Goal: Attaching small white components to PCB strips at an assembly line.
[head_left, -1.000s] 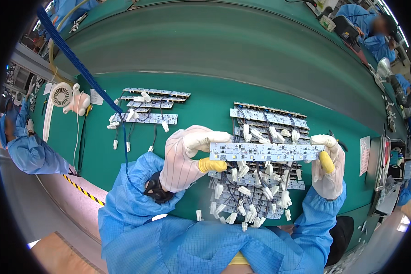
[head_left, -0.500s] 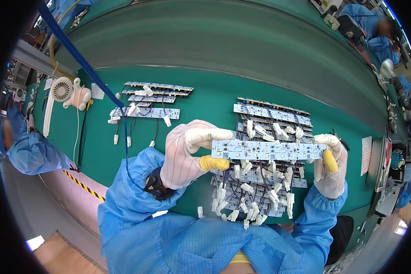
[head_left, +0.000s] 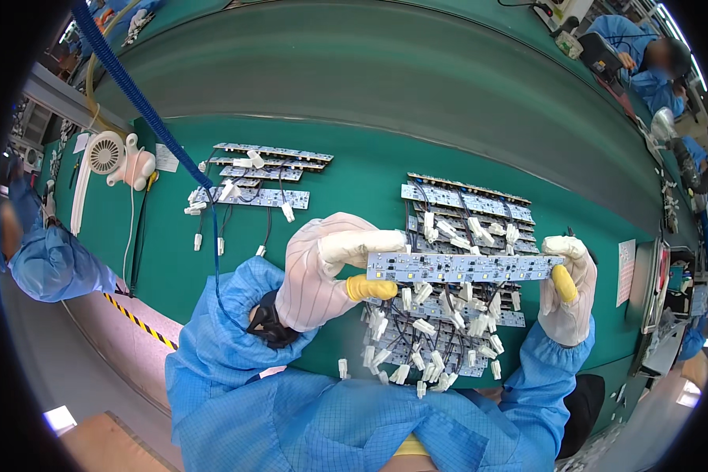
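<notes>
A long white circuit board [head_left: 464, 268] with small square yellowish parts is held level, its face toward me. My left hand [head_left: 334, 263], in a striped glove with a yellow thumb tip, pinches its left end. The right end is gripped by my right hand [head_left: 566, 279], gloved in the same way. Beneath the held board lies a stack of similar circuit boards [head_left: 468, 198] with dark wires and white plug connectors [head_left: 425, 325]. Part of that stack is hidden by the board. A coiled blue cord [head_left: 134, 90] hangs down to my left wrist, which wears a black band.
A smaller group of circuit boards [head_left: 267, 196] lies on the green mat [head_left: 354, 157] at the left. Beyond it stands a small white and pink fan [head_left: 119, 157]. A grey raised ledge [head_left: 385, 75] runs along the back. Co-workers in blue sit at far left and upper right.
The held board has dropped slightly toward me and tilted a little, its right end lower. Both hands keep their grip on its ends.
</notes>
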Demonstrator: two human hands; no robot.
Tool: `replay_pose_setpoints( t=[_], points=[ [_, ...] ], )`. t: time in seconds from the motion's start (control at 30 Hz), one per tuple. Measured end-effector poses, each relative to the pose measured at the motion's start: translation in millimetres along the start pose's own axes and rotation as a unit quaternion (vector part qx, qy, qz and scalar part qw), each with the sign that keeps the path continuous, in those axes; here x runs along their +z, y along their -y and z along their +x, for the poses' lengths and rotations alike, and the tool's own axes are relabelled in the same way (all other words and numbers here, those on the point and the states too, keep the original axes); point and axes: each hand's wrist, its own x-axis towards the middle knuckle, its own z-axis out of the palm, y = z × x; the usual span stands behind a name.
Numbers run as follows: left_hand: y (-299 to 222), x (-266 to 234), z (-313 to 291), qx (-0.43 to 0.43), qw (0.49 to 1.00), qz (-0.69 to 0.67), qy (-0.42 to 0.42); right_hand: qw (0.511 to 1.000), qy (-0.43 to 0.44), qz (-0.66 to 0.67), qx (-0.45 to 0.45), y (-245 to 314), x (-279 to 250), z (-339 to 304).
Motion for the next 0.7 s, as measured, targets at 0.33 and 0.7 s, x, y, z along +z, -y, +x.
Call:
replay_pose_setpoints(
  t=[0.33,0.7],
  points=[
    [9.0,-10.7,1.9,-0.006,0.995,-0.061,0.079,1.0,-0.006,-0.013,0.005,3.9,1.9,2.3],
    [6.8,-13.4,3.0,0.02,0.996,-0.034,0.079,0.999,-0.024,-0.011,0.036,9.5,4.3,-5.2]
  ],
)
